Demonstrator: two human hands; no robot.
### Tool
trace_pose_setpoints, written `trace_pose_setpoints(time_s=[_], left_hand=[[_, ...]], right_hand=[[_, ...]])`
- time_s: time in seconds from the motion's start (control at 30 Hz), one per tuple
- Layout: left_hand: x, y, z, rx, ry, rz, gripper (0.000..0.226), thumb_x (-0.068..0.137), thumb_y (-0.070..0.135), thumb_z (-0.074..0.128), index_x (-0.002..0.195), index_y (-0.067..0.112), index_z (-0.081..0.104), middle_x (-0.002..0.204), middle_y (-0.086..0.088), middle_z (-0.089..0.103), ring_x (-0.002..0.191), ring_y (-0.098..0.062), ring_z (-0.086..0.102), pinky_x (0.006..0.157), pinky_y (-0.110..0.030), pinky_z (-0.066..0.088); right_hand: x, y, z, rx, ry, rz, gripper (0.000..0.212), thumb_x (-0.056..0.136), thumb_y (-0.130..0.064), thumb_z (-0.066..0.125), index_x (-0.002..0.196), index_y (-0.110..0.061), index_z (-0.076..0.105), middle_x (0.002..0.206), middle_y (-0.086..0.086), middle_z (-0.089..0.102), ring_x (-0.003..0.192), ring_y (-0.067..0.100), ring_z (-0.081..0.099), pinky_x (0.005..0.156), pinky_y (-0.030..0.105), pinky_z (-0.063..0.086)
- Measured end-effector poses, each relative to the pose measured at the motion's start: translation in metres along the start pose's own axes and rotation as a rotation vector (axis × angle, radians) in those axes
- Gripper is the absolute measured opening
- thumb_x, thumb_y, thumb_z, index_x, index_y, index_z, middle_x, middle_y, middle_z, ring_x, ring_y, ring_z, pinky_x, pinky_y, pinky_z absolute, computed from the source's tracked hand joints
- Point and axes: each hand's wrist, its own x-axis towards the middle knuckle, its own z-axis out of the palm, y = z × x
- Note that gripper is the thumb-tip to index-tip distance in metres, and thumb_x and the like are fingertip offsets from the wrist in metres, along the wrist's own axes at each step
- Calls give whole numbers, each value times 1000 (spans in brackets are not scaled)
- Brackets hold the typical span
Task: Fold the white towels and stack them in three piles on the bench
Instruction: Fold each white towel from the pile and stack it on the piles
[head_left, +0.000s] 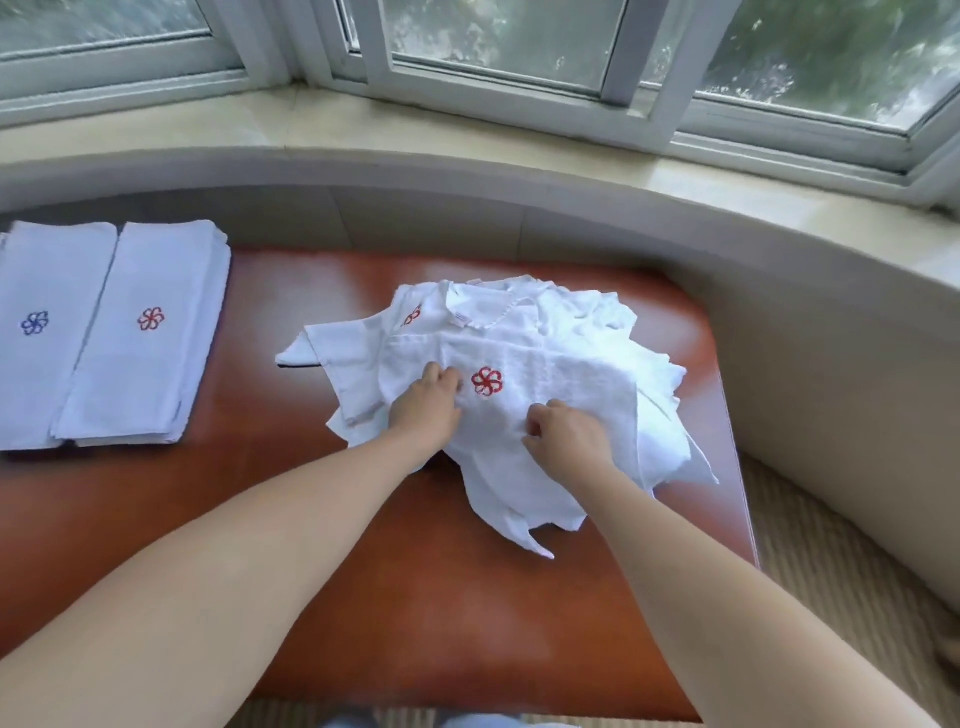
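Note:
A loose heap of unfolded white towels (561, 353) lies on the right half of the red-brown bench (291, 312). The top towel (545, 379) shows a red flower emblem. My left hand (426, 405) pinches that towel just left of the emblem. My right hand (566, 431) grips the same towel a little lower and to the right, fingers curled into the cloth. Two piles of folded towels stand at the bench's left end: one with a red emblem (150, 332) and, beside it at the frame edge, one with a blue emblem (41, 332).
A curved beige sill (467, 171) and white window frames run behind the bench. The bench's right edge (737, 415) drops to a woven beige floor. Bare bench surface lies between the folded piles and the heap and in front of the heap.

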Motion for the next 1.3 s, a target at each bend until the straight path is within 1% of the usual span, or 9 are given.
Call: trace_pose_setpoints(time_s=[0.13, 0.27, 0.37, 0.57, 0.7, 0.83, 1.03, 1.17, 1.3], left_hand=[[1, -1, 0, -29, 50, 13, 14, 103, 26, 53, 113, 19, 59, 118, -4, 52, 100, -28, 59, 79, -43, 53], [-12, -9, -3, -65, 91, 34, 10, 101, 23, 50, 102, 23, 60, 107, 2, 53, 91, -25, 58, 68, -37, 48], [-28, -17, -12, -65, 94, 58, 11, 100, 22, 48, 99, 25, 59, 106, 3, 54, 87, -24, 57, 68, -38, 50], [-75, -41, -34, -53, 92, 126, 12, 96, 19, 47, 95, 24, 57, 105, 6, 54, 86, -24, 57, 72, -40, 52], [-119, -66, -52, -63, 136, 152, 13, 92, 16, 46, 89, 26, 54, 97, 11, 51, 81, -20, 56, 58, -31, 39], [-162, -88, -87, -85, 199, 141, 11, 90, 17, 45, 90, 26, 52, 101, 11, 56, 87, -21, 58, 65, -36, 47], [-218, -108, -152, -186, 449, 158, 8, 92, 14, 37, 90, 22, 40, 78, 1, 56, 71, -29, 52, 53, -35, 29], [-246, -114, -204, -266, 630, 160, 5, 102, 21, 38, 98, 18, 37, 74, -5, 55, 69, -34, 52, 54, -37, 30], [-271, -119, -258, -367, 762, 189, 5, 103, 22, 41, 101, 19, 37, 84, -5, 56, 76, -33, 53, 63, -40, 39]], right_hand=[[0, 5, -1, 17, -15, -31, 7, 97, -31, 55, 94, -26, 59, 93, -2, 57, 80, 26, 60, 61, 31, 40], [-5, 5, -7, 19, -44, -29, 4, 91, -28, 56, 88, -29, 58, 85, -6, 57, 77, 22, 59, 57, 30, 44], [-15, -2, -13, 2, -58, -24, 5, 86, -25, 56, 82, -29, 57, 82, -8, 59, 77, 20, 59, 58, 30, 49], [-56, -38, -23, -23, -40, -40, 4, 82, -27, 59, 79, -29, 60, 82, -10, 61, 79, 16, 59, 56, 27, 41], [-94, -77, -33, -37, -3, -54, 4, 84, -27, 58, 83, -29, 61, 83, -10, 60, 76, 14, 55, 54, 26, 35], [-126, -123, -55, -34, 86, -75, 8, 88, -24, 57, 81, -28, 56, 83, -7, 61, 76, 17, 57, 54, 27, 35], [-160, -189, -109, 130, 345, -111, 9, 99, -25, 56, 99, -16, 59, 102, 1, 62, 89, 26, 61, 77, 38, 52], [-176, -234, -149, 363, 452, -103, 7, 104, -27, 46, 104, -20, 47, 88, 3, 67, 63, 23, 72, 63, 36, 53], [-188, -274, -179, 569, 601, -144, 5, 104, -29, 40, 101, -25, 41, 71, 3, 68, 45, 14, 67, 57, 31, 43]])
